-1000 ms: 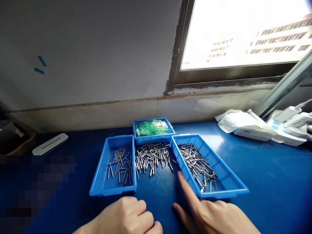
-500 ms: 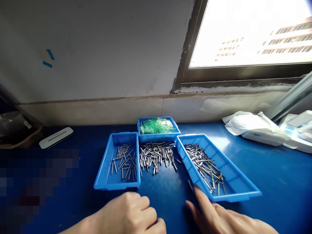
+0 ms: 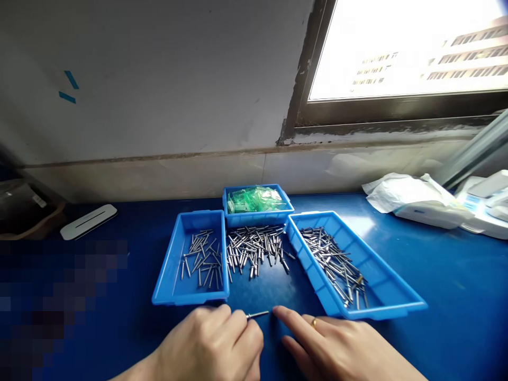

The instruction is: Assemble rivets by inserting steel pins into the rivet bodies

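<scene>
My left hand is closed at the bottom centre, with a metal rivet sticking out of it to the right. Just right of the rivet's tip is my right hand, its index finger and thumb apart and nothing seen between them. A pile of metal rivets lies on the blue table between two blue trays. The left tray holds thin metal pieces, and the right tray holds more rivets.
Behind the pile, a small blue tray holds green plastic packets. A white flat device lies at the left. White wrapped items are at the right, by the wall and below the window.
The rivet now shows from my left hand. My right hand has moved left, toward my left hand, and the thin piece seen by its fingers earlier no longer shows there.
</scene>
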The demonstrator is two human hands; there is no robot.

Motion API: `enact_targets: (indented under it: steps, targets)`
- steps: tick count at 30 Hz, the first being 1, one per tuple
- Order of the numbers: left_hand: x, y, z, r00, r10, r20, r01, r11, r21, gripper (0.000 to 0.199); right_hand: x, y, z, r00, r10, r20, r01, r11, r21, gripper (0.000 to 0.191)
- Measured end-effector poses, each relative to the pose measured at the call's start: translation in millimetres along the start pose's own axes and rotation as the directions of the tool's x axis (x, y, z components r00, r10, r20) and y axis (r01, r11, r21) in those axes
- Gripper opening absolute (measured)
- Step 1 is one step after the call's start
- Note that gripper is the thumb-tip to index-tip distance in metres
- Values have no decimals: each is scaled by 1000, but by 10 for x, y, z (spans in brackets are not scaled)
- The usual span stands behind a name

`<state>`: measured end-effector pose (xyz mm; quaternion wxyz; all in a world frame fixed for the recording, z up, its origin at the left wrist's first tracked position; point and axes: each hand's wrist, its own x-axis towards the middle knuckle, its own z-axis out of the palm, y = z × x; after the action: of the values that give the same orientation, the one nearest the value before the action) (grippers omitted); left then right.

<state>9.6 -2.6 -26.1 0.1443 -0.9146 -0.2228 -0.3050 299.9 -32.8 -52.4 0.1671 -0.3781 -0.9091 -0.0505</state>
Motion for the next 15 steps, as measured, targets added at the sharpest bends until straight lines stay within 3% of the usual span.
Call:
enact_targets:
  steps: [4,11,15]
  targets:
    - [-49,58,-54,991,-121,53,112,984,139,39,8,6,16,1000,-11,-4,12,998,60,33]
    - [-55,33,-16,995,-76,59,72,995,64,48,21,-32,-22,1000,9,3,-9,996,93,37]
    - [-16,38,-39,986,-157,63,150,984,99,46,6,-24,-29,1000,1,15,-2,996,94,42]
